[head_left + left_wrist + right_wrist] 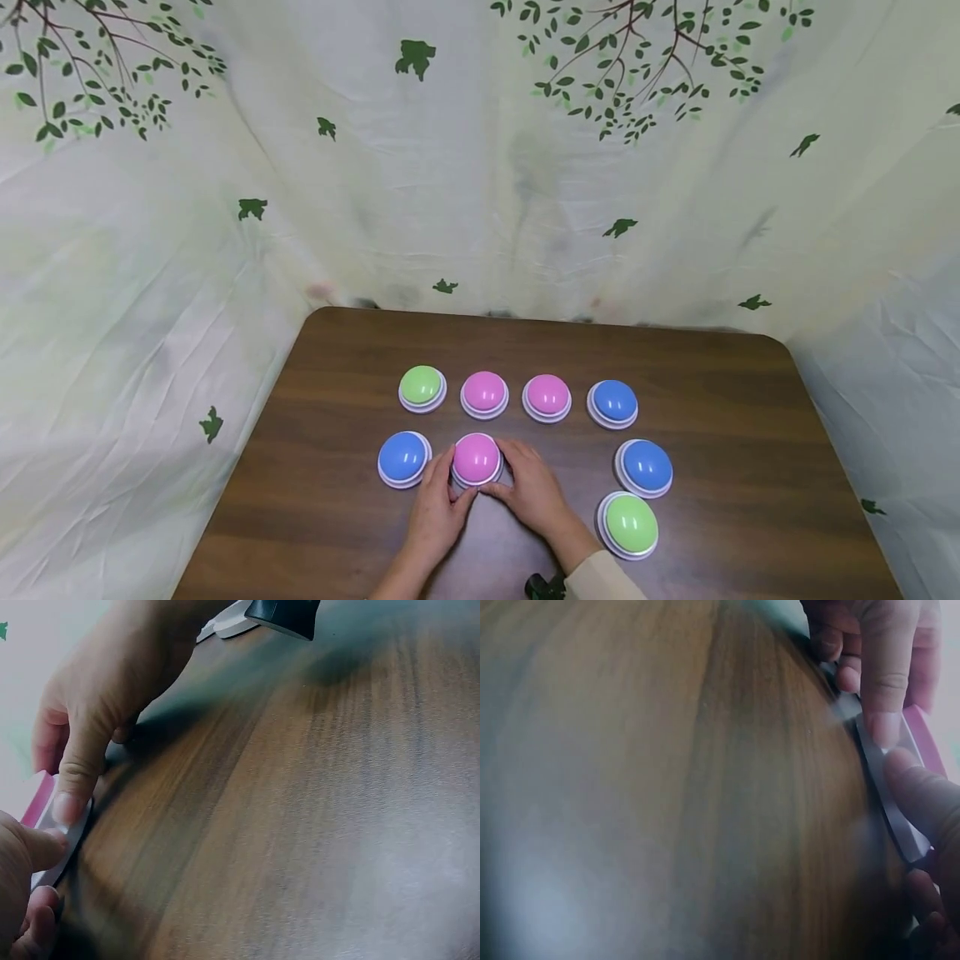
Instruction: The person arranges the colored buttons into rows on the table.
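Both hands hold a pink dome push button [476, 457] with a white round base, low over the brown table. My left hand [439, 510] grips its left side, and my right hand [534, 490] grips its right side. The thumbs meet at the near rim. In the left wrist view, the right hand's thumb [79, 761] presses the white base [45, 876] beside the left thumb. From the right wrist, the same base [906, 825] shows edge-on under both thumbs, with only a strip of pink visible. A blue button [402, 458] sits just left of the left hand.
Behind stands a row of a green button [421, 385], two pink buttons [484, 392] [547, 395] and a blue button [614, 402]. To the right sit another blue button [647, 466] and a green button [632, 525]. A leaf-patterned curtain [450, 167] hangs behind the wooden table [750, 467].
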Available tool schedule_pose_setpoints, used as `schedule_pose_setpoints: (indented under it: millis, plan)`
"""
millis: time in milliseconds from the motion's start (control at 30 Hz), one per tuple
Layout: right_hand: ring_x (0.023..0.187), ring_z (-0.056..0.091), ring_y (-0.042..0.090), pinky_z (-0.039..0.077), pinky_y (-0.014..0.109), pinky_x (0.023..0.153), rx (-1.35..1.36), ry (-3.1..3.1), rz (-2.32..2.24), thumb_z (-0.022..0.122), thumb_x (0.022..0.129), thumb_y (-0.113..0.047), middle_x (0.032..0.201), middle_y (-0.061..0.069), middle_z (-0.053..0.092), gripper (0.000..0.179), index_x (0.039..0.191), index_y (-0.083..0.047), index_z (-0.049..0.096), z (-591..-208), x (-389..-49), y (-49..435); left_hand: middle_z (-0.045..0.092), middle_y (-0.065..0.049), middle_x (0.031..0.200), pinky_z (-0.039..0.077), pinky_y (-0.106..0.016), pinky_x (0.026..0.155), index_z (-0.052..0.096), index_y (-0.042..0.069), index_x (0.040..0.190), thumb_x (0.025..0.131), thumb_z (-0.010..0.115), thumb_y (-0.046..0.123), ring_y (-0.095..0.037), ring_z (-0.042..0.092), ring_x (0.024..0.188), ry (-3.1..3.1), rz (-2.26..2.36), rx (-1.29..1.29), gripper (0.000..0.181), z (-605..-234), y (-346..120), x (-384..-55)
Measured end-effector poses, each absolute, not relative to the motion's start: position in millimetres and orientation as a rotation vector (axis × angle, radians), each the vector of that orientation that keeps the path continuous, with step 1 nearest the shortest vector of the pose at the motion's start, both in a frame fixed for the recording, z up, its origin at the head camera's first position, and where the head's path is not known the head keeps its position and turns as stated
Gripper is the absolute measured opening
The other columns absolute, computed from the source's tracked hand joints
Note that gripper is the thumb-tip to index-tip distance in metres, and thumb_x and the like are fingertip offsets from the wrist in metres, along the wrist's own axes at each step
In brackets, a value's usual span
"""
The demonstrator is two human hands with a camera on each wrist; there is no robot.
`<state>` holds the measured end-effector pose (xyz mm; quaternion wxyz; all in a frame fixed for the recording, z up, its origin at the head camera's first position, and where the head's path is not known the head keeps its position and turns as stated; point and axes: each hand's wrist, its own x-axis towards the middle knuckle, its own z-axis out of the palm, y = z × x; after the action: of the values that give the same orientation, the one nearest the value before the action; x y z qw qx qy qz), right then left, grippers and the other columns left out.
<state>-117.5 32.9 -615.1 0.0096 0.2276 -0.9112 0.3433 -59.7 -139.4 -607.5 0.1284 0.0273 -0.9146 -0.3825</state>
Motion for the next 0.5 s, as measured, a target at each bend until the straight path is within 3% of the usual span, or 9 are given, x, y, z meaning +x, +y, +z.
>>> schedule_pose_setpoints:
  millis: [167, 333, 400, 500]
  plan:
    - [0.123, 0.062, 0.028, 0.049, 0.046, 0.105, 0.66, -2.829, 1.083, 0.089, 0.078, -0.035, 0.13, 0.01, 0.067, 0.072, 0.137, -0.007, 0.06, -612.9, -109.7, 32.4, 0.06, -0.02, 0.13, 0.047, -0.021, 0.064, 0.054, -0.005, 0.14, 0.076, 0.087, 0.002, -0.011, 0.053, 0.072, -2.631, -1.096, 0.089, 0.073, -609.0, -135.6, -56.1]
    - [0.1, 0.062, 0.016, 0.053, 0.033, 0.089, 0.564, -2.801, 1.223, 0.09, 0.077, -0.027, 0.125, 0.007, 0.065, 0.072, 0.138, -0.007, 0.058, -611.4, -86.5, 38.3, 0.053, -0.02, 0.135, 0.044, -0.016, 0.062, 0.055, -0.001, 0.14, 0.07, 0.088, 0.0, -0.009, 0.051, 0.071, -2.527, -1.08, 0.092, 0.078, -613.6, -124.0, -44.9]
    - [0.089, 0.057, 0.01, 0.051, 0.026, 0.079, 0.557, -2.756, 1.27, 0.09, 0.076, -0.022, 0.118, 0.006, 0.064, 0.068, 0.135, -0.005, 0.06, -613.9, -72.8, 44.3, 0.052, -0.017, 0.127, 0.04, -0.012, 0.062, 0.06, 0.003, 0.133, 0.069, 0.089, 0.001, -0.006, 0.049, 0.07, -2.486, -1.067, 0.055, 0.071, -617.4, -117.1, -38.4]
    - [0.084, 0.055, 0.006, 0.049, 0.021, 0.072, 0.595, -2.706, 1.345, 0.089, 0.076, -0.016, 0.111, 0.004, 0.064, 0.06, 0.128, -0.002, 0.063, -618.1, -51.8, 59.6, 0.057, -0.006, 0.106, 0.036, -0.006, 0.062, 0.066, 0.009, 0.114, 0.071, 0.088, 0.003, -0.001, 0.046, 0.067, -2.452, -1.106, -0.135, 0.048, -622.0, -108.2, -29.1]
